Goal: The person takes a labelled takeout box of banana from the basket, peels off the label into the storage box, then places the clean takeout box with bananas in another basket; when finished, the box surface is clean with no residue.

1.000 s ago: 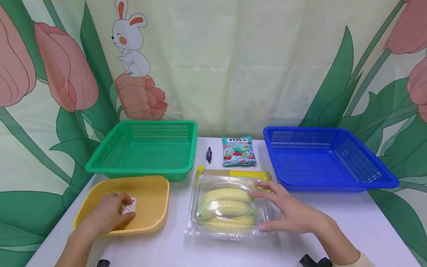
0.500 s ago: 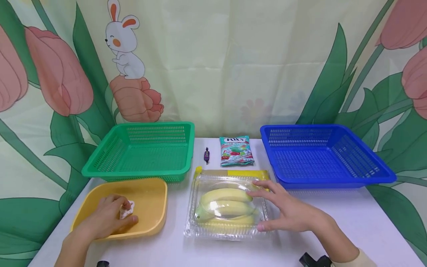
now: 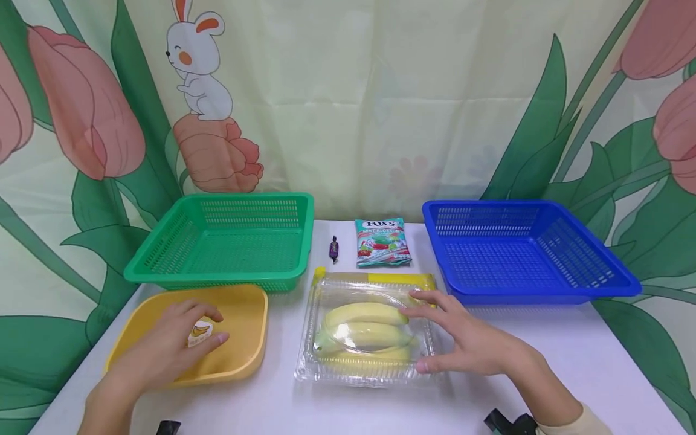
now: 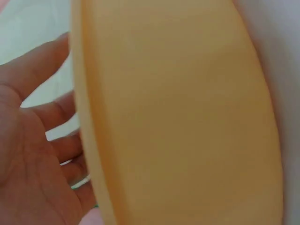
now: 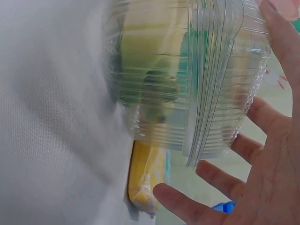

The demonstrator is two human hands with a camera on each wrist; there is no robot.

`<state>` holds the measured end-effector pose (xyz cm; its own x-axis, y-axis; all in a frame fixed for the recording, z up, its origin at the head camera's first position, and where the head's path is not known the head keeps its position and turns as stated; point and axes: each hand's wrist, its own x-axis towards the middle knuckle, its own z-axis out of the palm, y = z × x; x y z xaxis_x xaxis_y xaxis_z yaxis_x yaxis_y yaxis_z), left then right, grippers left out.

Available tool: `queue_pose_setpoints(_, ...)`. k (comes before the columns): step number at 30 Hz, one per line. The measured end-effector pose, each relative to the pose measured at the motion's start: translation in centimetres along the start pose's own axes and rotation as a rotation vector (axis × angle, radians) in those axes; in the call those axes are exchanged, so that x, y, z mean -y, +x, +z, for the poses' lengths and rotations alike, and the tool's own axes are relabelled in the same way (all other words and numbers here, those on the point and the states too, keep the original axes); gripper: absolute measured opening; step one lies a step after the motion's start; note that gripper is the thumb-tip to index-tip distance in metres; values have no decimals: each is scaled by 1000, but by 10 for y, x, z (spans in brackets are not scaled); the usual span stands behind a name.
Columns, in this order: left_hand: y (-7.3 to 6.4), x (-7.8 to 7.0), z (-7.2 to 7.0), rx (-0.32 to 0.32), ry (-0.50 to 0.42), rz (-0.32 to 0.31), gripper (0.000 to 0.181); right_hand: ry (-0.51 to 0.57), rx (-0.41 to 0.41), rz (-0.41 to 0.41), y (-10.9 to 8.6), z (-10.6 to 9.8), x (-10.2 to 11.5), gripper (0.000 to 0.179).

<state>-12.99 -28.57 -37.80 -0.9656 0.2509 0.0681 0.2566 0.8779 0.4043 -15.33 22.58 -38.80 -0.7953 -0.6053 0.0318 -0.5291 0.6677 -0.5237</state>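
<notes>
One packet (image 3: 199,332) is seen in one tray (image 3: 249,344) by the left edge of the table (image 3: 283,414), beneath the parted, empty left hand (image 3: 170,341); one box (image 3: 361,374), mid-table, is touched by the spread right hand (image 3: 464,338).

pale beige right sleeve (image 3: 584,423), black wrist-worn fittings (image 3: 523,425)

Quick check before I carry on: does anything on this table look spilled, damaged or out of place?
Nothing looks spilled or visibly damaged. The one mild oddity is a purple-wrapped candy, lying loose between the green basket and the Fox's Mint Blossom bag, outside any pack. The bananas sit inside the clear clamshell.
</notes>
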Motion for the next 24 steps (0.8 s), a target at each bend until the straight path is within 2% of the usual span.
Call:
queue_pose_setpoints(8,14,-33,-1,-14,-84,76,44,6,-12,-15,-3,0,0,75)
queue_pose_setpoints(11,19,-42,3,9,-133,103,50,13,-13,-16,-4,1,0,75)
queue_pose_setpoints(13,20,-49,6,35,-198,119,51,20,-18,-16,-5,2,0,75)
queue_pose_setpoints(18,15,-67,14,113,-341,180,51,62,-23,-37,-4,8,-2,78)
queue_pose_setpoints(21,15,-77,20,133,-328,220,60,77,-27,-42,-4,10,-3,78)
queue_pose_setpoints(24,21,-84,25,166,-319,196,69,74,-32,-40,-5,10,-4,78)
